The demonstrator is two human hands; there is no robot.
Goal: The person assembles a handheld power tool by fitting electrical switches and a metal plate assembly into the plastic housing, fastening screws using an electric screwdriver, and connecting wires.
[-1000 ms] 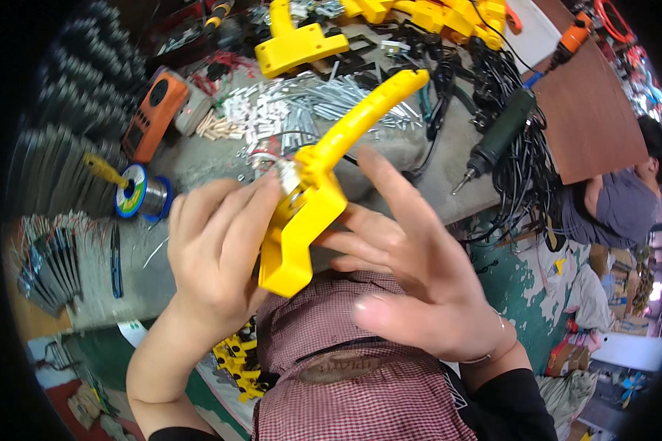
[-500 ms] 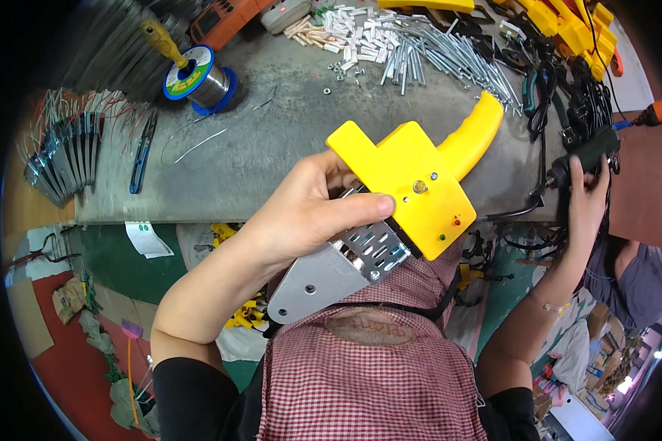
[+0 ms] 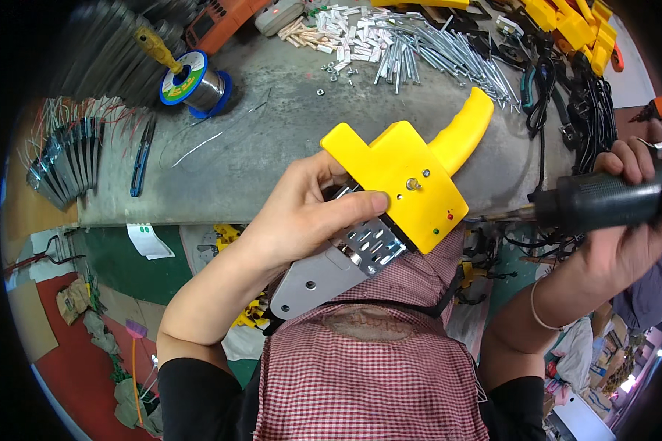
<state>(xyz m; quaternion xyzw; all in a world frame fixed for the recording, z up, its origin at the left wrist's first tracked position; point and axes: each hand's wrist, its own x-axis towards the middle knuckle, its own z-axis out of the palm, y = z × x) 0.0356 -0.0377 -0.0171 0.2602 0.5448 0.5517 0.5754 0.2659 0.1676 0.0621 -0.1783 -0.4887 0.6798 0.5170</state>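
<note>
My left hand point(image 3: 312, 209) grips a yellow-handled power tool point(image 3: 397, 158) above my lap, thumb on the front and fingers behind. Its boxy yellow housing carries a small metal shaft, a screw and a red and a green indicator light. A slotted bracket and a grey metal plate point(image 3: 316, 283) project toward my apron, while the curved handle points far right. At the right, my right hand point(image 3: 616, 253) is wrapped around a black electric screwdriver point(image 3: 588, 202). Its bit points left toward the yellow housing, apart from it. Motion blurs the screwdriver somewhat.
On the grey worktable point(image 3: 272, 154) are a solder spool point(image 3: 198, 84), a blue utility knife point(image 3: 143, 158), wired black strips point(image 3: 66, 154), long screws point(image 3: 449, 55), white sleeves point(image 3: 353, 33) and black cables point(image 3: 596, 110). Yellow housings point(image 3: 566, 26) lie far right.
My right hand has lifted the electric screwdriver nearer and turned it so the bit points left. The yellow-handled tool has shifted only slightly left in my left hand.
</note>
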